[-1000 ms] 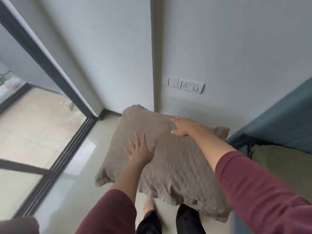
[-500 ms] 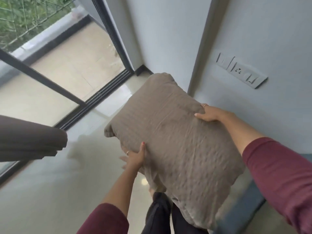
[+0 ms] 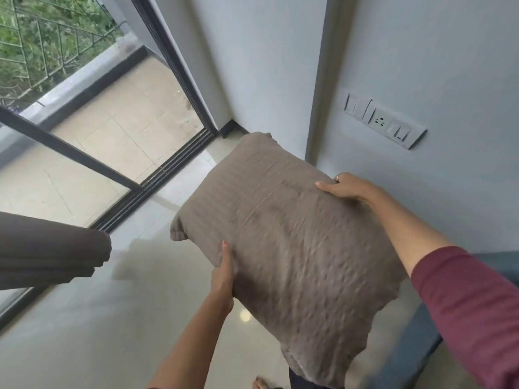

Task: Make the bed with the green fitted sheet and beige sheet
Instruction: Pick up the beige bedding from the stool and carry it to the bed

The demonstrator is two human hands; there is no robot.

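View from a head-worn camera looking down at a person's two bare arms holding a pillow above a glossy pale floor [image 3: 84,318]. At far left, beyond a railing, green foliage [image 3: 42,32] shows outside, and below it a tiled balcony [image 3: 126,113] lies behind a dark-framed sliding glass door [image 3: 70,153]. Lower on the left edge, a roll or fold of dark brown fabric [image 3: 47,248] juts into view; what it belongs to cannot be told. Moving toward the middle, the left hand [image 3: 223,273] grips the left edge of a taupe, textured pillow [image 3: 295,248], its thumb lying on top of the fabric with a red-painted nail, the other fingers hidden underneath. The pillow is held up in the air, tilted, one corner pointing toward the door track and the opposite end hanging low near the bottom of the view; it is slightly blurred. A bare foot [image 3: 262,383] shows on the floor just below it. On the pillow's far right edge, the right hand [image 3: 342,188] grips it, thumb on top and fingers curled over the edge, with a ring on one finger. The right arm wears a maroon sleeve [image 3: 471,310]. Behind, a pale grey wall [image 3: 421,51] carries a switch and socket panel [image 3: 384,124]. At lower right, a strip of blue-grey bed edge [image 3: 412,346] is just visible; no green or beige sheet can be made out.
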